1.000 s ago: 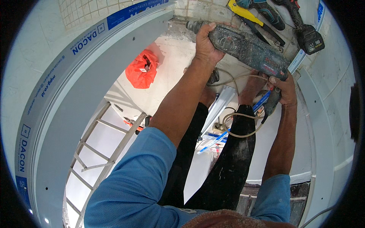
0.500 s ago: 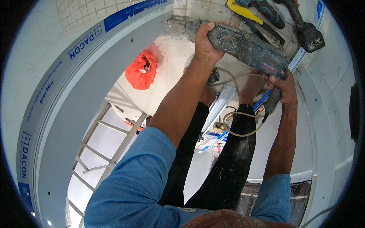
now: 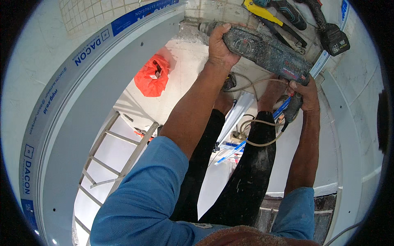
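A dusty dark rotary hammer drill [image 3: 269, 52] lies slantwise across the upper middle, its chuck end toward the left. My left hand [image 3: 221, 46] is wrapped round its front part, just behind the chuck. At its other end my right hand [image 3: 307, 93] grips the rear handle. The drill's pale cord [image 3: 262, 145] hangs from the handle in a loop by my right leg. Whether a bit sits in the chuck, I cannot make out; the chuck end is close to the tiled wall and the grey frame's corner.
Past the drill lie a yellow-and-black hand tool [image 3: 262, 14], a teal-and-black power tool [image 3: 289, 12] and a battery tool [image 3: 334, 39]. A grey metal frame [image 3: 74, 119] curves along the left. Lower down are an orange bag [image 3: 152, 78], a ladder [image 3: 113, 164] and a white metal profile [image 3: 236, 117].
The drill and both my hands have shifted very slightly to the left. My grip on it is the same.
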Motion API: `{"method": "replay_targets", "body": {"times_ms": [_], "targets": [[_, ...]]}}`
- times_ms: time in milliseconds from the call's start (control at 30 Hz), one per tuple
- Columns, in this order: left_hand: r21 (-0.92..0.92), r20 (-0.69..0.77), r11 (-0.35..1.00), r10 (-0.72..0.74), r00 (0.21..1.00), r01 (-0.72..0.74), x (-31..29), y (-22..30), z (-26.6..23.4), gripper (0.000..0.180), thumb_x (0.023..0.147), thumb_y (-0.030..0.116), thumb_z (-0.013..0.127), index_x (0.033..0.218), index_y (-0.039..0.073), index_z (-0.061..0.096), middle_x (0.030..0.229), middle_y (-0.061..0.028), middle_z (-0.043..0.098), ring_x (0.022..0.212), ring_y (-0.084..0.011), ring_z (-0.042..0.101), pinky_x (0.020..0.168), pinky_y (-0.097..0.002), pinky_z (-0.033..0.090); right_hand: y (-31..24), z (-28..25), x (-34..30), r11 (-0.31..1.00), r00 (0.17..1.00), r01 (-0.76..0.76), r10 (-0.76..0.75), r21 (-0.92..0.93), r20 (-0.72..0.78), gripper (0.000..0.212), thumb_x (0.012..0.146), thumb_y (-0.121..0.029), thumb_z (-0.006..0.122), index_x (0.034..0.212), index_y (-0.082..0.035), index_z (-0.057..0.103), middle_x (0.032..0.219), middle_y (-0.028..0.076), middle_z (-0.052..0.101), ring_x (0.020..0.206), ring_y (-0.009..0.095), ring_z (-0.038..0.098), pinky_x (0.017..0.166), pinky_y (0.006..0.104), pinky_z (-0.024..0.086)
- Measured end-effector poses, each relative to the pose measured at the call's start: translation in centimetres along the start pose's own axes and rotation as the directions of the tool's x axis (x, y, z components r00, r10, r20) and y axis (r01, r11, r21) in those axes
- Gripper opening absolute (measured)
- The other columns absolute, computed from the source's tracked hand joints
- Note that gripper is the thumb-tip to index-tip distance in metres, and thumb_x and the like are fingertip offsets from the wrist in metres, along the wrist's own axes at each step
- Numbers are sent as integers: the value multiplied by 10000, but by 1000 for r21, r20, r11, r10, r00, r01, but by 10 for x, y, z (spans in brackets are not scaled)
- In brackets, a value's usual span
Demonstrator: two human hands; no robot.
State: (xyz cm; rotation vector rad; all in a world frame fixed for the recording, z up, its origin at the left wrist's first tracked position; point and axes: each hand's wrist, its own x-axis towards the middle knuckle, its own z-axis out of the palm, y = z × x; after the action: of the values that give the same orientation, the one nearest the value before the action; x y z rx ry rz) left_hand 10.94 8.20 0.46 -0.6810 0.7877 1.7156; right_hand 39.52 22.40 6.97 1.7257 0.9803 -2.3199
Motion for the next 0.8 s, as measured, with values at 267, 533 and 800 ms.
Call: {"method": "replay_targets", "body": {"times_ms": [267, 533, 800], "targets": [[-46, -31, 999, 20, 999, -22, -1, -1, 5, 322, 845, 280, 719, 1019, 10, 735, 1093, -206, 757, 1052, -386, 729, 845, -466, 632, -6, 3, -2, 1000, 999, 6, -6, 6, 36, 688, 765, -148, 941, 1329, 25, 587, 977, 108, 739, 706, 166, 694, 660, 333, 591], [-30, -23, 999, -14, 1000, 13, 0, 3, 2, 352, 836, 273, 714, 1040, -12, 735, 1091, -210, 755, 1037, -392, 730, 853, -476, 633, 0, 6, 0, 1000, 1000, 17, -17, -12, 8, 624, 764, -177, 928, 1269, 9, 613, 938, 93, 726, 673, 163, 669, 629, 323, 563], [-55, -10, 997, 59, 998, -59, 8, 14, -7, 420, 833, 304, 686, 1061, -44, 739, 1102, -229, 754, 1061, -414, 720, 934, -553, 607, -10, 24, 6, 997, 997, 74, -73, -25, 33, 585, 793, -181, 916, 1263, 13, 628, 978, 109, 744, 673, 160, 669, 633, 322, 555]]}}
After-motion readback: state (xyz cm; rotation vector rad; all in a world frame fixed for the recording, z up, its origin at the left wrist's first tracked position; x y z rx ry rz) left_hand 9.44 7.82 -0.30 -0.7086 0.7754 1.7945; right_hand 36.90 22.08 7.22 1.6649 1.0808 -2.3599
